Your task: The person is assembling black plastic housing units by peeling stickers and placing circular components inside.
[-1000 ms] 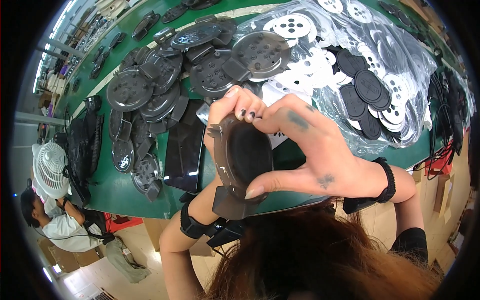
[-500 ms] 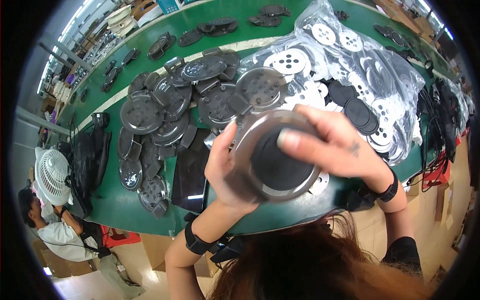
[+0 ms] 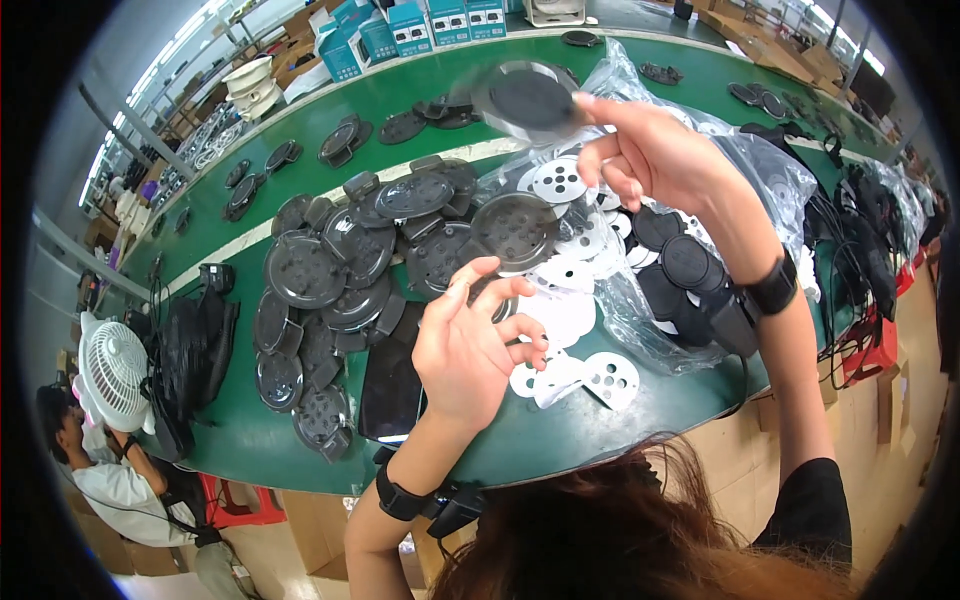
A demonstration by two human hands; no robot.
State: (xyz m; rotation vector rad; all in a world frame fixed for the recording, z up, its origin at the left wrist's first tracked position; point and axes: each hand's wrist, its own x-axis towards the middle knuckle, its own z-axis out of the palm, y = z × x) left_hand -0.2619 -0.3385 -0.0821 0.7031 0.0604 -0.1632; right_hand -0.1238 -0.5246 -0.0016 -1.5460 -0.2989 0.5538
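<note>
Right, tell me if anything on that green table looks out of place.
A few white discs lie loose at the table's near edge, outside the plastic bag holding the rest. The grey discs lie in a loose, overlapping heap. Nothing looks damaged.

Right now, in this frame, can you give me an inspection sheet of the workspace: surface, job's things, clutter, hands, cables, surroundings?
Surface: long green bench with a pale stripe along it.
Job's things: dark round disc, blurred, held up in the right hand; heap of dark round parts left of centre.
Clutter: clear plastic bag with white perforated discs and black round pads; more white discs at the near edge; black slab.
Hands: left hand raised over the bench, fingers curled, holding nothing visible; black wristbands on both.
Cables: black cables bundled at the right.
Surroundings: white fan, seated person, blue boxes, cardboard cartons.
</note>
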